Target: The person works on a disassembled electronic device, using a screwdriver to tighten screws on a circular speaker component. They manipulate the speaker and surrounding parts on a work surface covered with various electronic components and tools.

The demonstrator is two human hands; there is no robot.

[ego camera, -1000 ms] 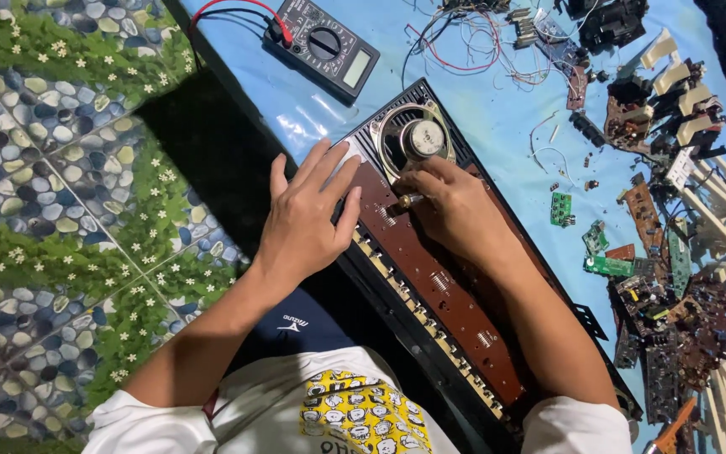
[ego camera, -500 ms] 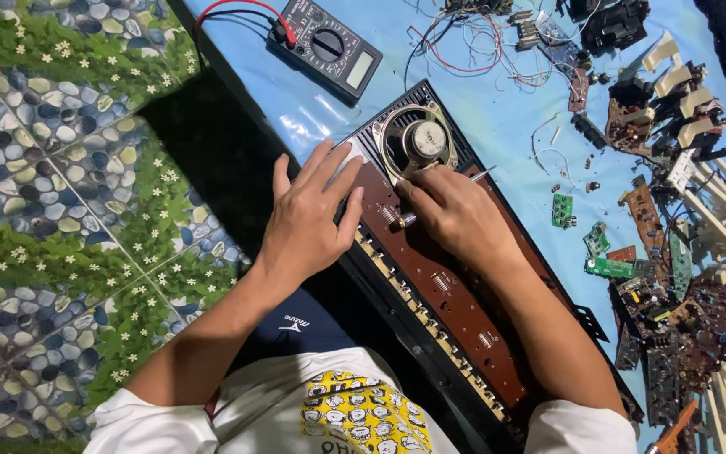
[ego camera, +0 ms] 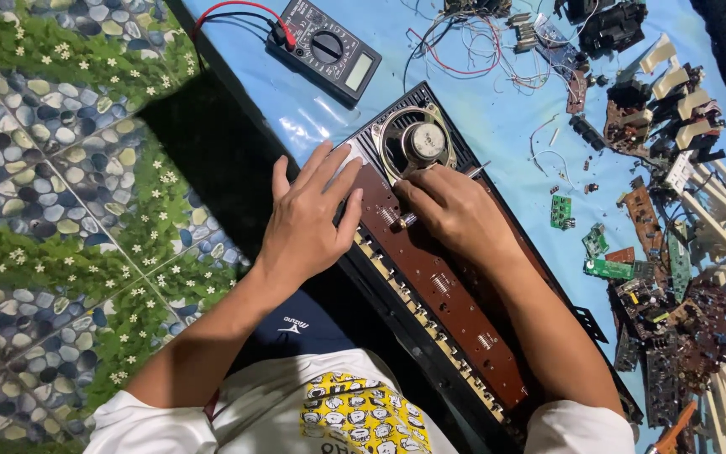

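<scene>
With the left hand (ego camera: 308, 223) flat, fingers spread, steadying the opened keyboard (ego camera: 439, 277) on the blue sheet (ego camera: 497, 109), the right hand (ego camera: 455, 210) seemingly grips a screwdriver (ego camera: 405, 220) at the board, which likely needs firm, straight turning.

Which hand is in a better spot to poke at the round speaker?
Probably the right hand: it rests right beside the round speaker, apparently holding a thin tool near its rim. The left hand lies flat, pressing the brown circuit board, farther away.
</scene>
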